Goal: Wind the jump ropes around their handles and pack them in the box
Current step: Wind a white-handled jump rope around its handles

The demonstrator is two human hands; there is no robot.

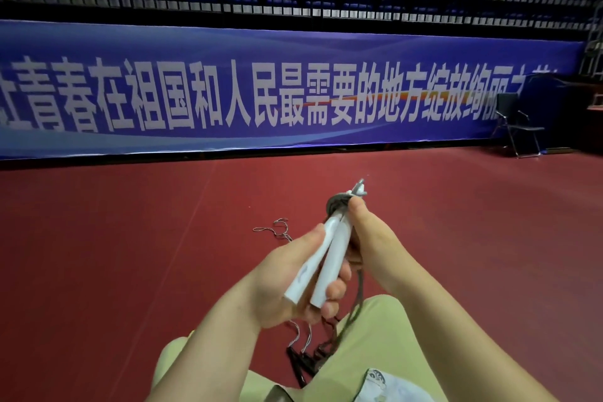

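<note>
Knees (pixel 385 346) at 6 o'clock. Left hand (pixel 287 284) gripping two white handles (pixel 326 264), centre frame. Right hand (pixel 368 238) pinching rope coil (pixel 336 204) at 12 o'clock end. Thin, limp, springy rope (pixel 355 303); likely best pinched at the coil. Box unseen.

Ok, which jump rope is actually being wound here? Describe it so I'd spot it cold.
Start at the red floor, then the two hands at centre. The left hand grips a pair of white handles side by side, grey cord coiled at their top. The ropes lying below have dark handles.
</note>
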